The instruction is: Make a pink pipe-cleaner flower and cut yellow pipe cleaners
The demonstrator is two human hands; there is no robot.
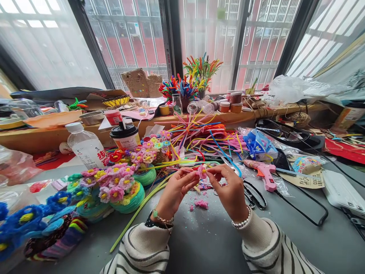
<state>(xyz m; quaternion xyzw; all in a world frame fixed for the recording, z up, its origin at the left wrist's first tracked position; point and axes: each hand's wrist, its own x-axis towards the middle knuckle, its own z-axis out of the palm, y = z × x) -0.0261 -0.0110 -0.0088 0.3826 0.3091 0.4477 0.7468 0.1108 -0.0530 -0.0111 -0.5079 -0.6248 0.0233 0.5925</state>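
Between my two hands is a small pink fuzzy flower (202,171), apparently made of pipe cleaner. My left hand (178,188) pinches its left side, and a thin pink stem seems to run past those fingers. On the other side, the thumb and forefinger of my right hand (228,188) close on the flower's right edge. Under my hands, pink fuzz scraps (201,204) and glitter lie on the grey table (196,243). Long yellow-green pipe cleaners (139,210) pass just left of my left wrist.
Finished pipe-cleaner flowers (116,182) crowd the left, near a plastic bottle (85,144) and a lidded cup (124,136). A pink glue gun (265,173) with its cord, scissors (254,196) and a white power bank (345,192) lie right. Bundled pipe cleaners (196,139) lie behind.
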